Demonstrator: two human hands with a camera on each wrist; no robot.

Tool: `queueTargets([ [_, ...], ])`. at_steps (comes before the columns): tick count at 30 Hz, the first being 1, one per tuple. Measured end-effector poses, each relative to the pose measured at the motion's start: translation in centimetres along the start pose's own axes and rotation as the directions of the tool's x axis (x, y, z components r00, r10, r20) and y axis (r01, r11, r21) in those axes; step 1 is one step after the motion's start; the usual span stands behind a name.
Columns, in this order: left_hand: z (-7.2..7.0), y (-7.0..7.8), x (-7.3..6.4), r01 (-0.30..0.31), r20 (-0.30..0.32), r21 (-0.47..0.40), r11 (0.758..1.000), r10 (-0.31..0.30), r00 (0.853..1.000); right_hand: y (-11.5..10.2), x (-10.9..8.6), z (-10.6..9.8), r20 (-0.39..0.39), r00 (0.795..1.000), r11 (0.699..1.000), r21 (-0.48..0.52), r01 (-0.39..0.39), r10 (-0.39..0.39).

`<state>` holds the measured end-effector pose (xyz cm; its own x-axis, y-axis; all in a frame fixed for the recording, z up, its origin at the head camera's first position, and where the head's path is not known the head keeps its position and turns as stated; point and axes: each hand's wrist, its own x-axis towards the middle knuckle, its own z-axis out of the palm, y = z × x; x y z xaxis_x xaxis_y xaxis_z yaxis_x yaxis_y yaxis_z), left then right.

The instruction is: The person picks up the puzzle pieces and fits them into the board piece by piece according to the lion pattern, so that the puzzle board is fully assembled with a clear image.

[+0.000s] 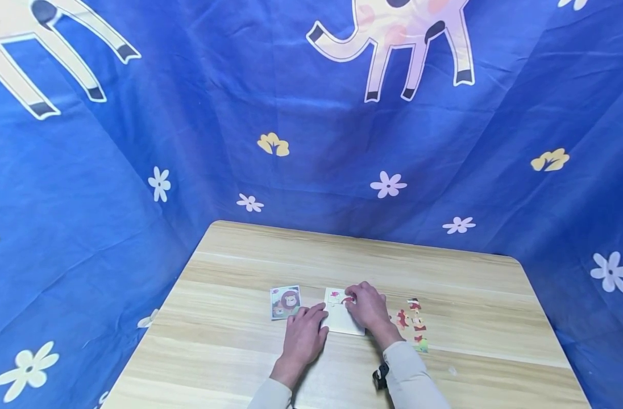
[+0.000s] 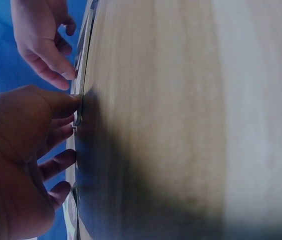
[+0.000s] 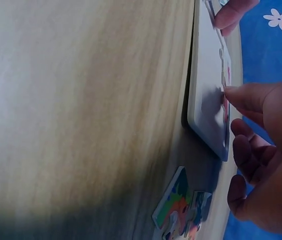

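A white puzzle board [image 1: 344,322] lies on the table between the two hands. Along its far side sit a piece with a pink print [image 1: 335,296] and a red-printed puzzle piece [image 1: 347,300]. The right hand [image 1: 368,307] has its thumb and forefinger on the red-printed piece at the far right of the board; the fingertips partly cover it. In the right wrist view its other fingers curl loosely beyond the board's edge. At the board's left edge, the left hand [image 1: 305,335] touches the rim with thumb and fingertips, its fingers relaxed and spread.
Left of the board lies a square picture [image 1: 286,301] with a lion, close to the left fingertips. Several loose puzzle pieces [image 1: 417,325] lie to the right, beside the right forearm. A blue printed curtain [image 1: 322,170] hangs behind the wooden table [image 1: 475,341].
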<state>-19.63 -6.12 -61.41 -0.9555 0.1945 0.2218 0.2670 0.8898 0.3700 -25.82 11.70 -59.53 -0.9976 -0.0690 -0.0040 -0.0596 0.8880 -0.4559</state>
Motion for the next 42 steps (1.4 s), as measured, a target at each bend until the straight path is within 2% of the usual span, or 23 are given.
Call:
queueTargets([
  [13, 0.2, 0.1, 0.0, -0.014, -0.021, 0.004, 1.000, 0.014, 1.000, 0.6, 0.0, 0.6, -0.022, 1.000, 1.000, -0.013, 0.009, -0.009],
  [21, 0.1, -0.1, 0.1, -0.006, -0.040, -0.009, 1.000, 0.006, 0.999, 1.2, -0.3, 0.3, -0.054, 0.999, 0.998, 0.058, 0.004, -0.001],
  [25, 0.0, -0.2, 0.0, 0.002, -0.034, -0.013, 1.000, -0.002, 0.999, 2.2, -0.4, -0.1, -0.056, 0.998, 0.998, 0.063, -0.012, 0.015],
  [32, 0.1, -0.1, -0.1, -0.002, -0.025, -0.015, 1.000, 0.001, 1.000, 4.5, -1.0, -1.2, -0.083, 0.996, 0.997, 0.067, 0.030, -0.024],
  [42, 0.1, 0.0, 0.0, 0.015, -0.013, -0.023, 1.000, -0.015, 1.000, 7.2, -2.0, -2.4, -0.066, 0.998, 0.999, 0.043, -0.003, 0.006],
])
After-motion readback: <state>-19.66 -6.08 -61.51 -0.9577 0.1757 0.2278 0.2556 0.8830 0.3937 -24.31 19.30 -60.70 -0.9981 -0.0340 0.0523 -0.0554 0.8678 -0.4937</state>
